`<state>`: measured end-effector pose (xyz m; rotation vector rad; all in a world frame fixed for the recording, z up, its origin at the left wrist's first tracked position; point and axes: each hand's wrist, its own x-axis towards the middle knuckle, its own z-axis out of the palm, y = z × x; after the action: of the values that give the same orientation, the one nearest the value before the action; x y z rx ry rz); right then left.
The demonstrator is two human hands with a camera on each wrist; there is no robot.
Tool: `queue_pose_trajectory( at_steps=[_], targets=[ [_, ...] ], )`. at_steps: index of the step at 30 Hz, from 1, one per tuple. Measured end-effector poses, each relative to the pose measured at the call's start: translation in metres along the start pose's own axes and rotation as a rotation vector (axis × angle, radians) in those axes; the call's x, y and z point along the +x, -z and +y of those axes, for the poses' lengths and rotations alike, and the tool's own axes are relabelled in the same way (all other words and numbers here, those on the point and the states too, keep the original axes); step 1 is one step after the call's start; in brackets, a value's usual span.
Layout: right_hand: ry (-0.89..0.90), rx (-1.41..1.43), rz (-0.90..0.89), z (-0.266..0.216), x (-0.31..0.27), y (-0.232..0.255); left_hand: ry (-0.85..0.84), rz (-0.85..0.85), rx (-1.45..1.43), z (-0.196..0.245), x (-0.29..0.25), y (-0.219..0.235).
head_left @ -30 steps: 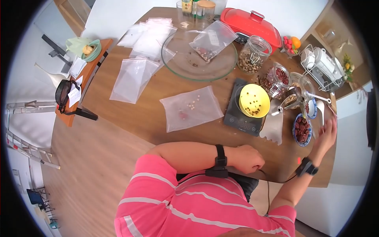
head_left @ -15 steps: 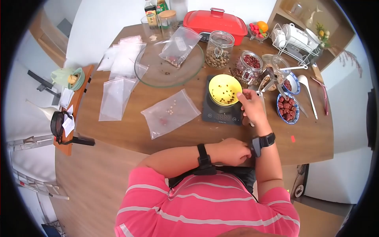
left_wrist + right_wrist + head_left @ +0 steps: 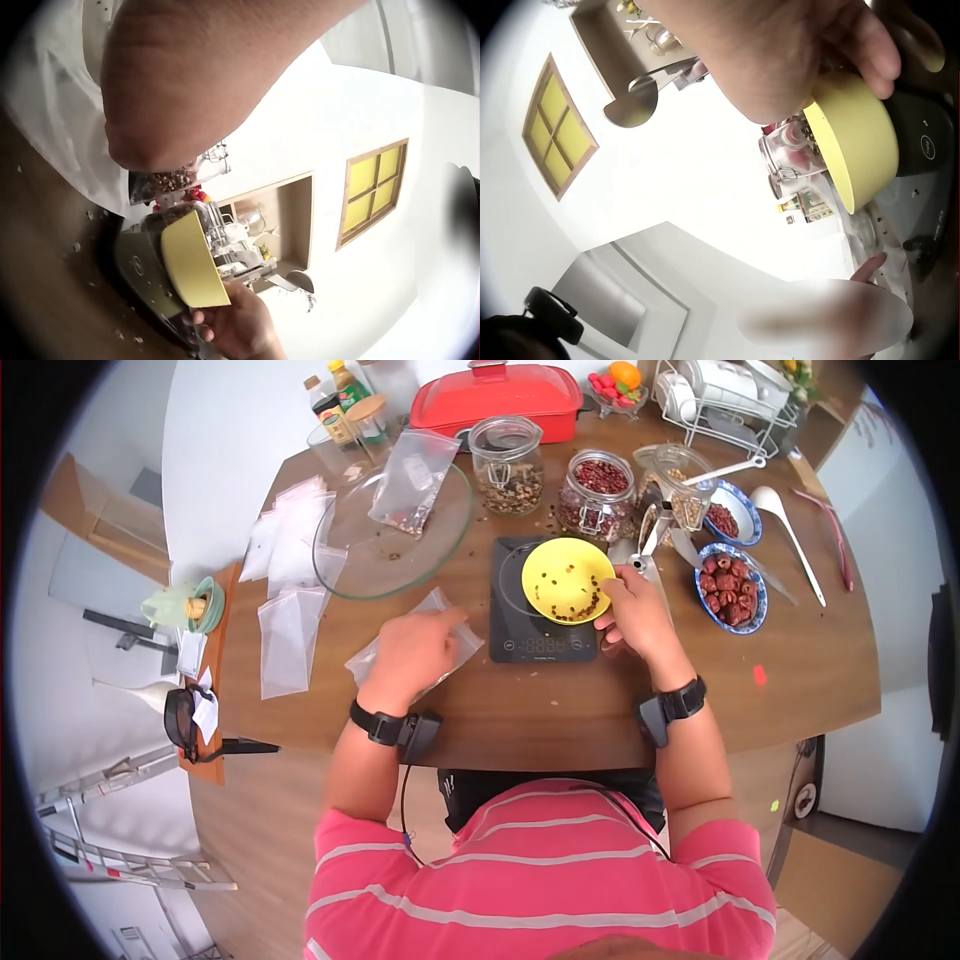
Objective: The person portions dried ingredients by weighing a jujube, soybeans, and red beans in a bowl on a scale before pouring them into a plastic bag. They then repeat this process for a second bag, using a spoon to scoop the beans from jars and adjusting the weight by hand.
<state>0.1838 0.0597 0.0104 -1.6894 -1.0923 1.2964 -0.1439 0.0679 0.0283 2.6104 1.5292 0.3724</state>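
My right hand pinches the right rim of a yellow bowl, thumb on the rim and fingers under it. Small dark seed-like pieces lie scattered inside the bowl. It stands over a black digital scale, overlapping its upper right part in the head view. My left hand is on a clear zip bag left of the scale, one finger stretched toward the bag's upper edge. The other fingertips are hidden, so I cannot tell whether they grip the plastic.
Behind the scale stand glass jars of dried beans and seeds. Right are a blue-rimmed bowl of dried red dates and a white spoon. A glass plate bears another bag; more zip bags lie left.
My right hand came from beside the date bowl to the yellow bowl and now holds it, shifted slightly right on the scale. My left hand moved from the table's front edge onto the zip bag.
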Motion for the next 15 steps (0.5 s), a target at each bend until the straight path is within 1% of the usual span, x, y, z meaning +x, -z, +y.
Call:
queue_pose_trajectory(
  at_steps=[2,4,5,7,8,9,10,11,12,13,14,15],
  targets=[
    [0.012,0.015,0.007,0.003,0.002,0.001,0.008,-0.036,0.036,-0.001,0.004,-0.001],
    [0.029,0.021,0.007,0.003,0.002,0.003,0.083,-0.031,-0.021,0.002,0.004,0.002],
    [0.027,0.034,0.010,0.000,0.001,0.004,0.084,-0.032,-0.019,0.006,0.003,0.004],
    [0.029,0.044,0.005,-0.001,0.001,0.005,0.010,0.080,-0.077,0.020,0.001,0.008],
    [0.066,0.101,0.014,0.000,0.001,0.007,0.018,0.084,-0.076,0.027,0.000,0.010],
    [0.102,0.156,0.023,0.000,0.001,0.006,-0.051,0.131,-0.122,0.035,-0.001,0.012],
    [0.108,0.149,0.014,-0.003,-0.002,0.004,-0.119,0.180,-0.168,0.042,-0.003,0.013],
    [0.129,0.226,-0.020,-0.007,-0.008,0.002,-0.168,0.185,-0.168,0.047,-0.005,0.013],
    [0.149,0.303,-0.056,-0.012,-0.013,0.000,-0.155,0.196,-0.168,0.052,-0.006,0.015],
    [0.168,0.335,-0.068,-0.018,-0.021,-0.004,-0.179,0.174,-0.165,0.056,-0.006,0.017],
    [0.168,0.326,-0.081,-0.024,-0.027,-0.010,-0.205,0.148,-0.161,0.059,-0.008,0.017],
    [0.210,0.299,-0.071,-0.029,-0.034,-0.015,-0.194,0.151,-0.163,0.060,-0.009,0.015]
  ],
)
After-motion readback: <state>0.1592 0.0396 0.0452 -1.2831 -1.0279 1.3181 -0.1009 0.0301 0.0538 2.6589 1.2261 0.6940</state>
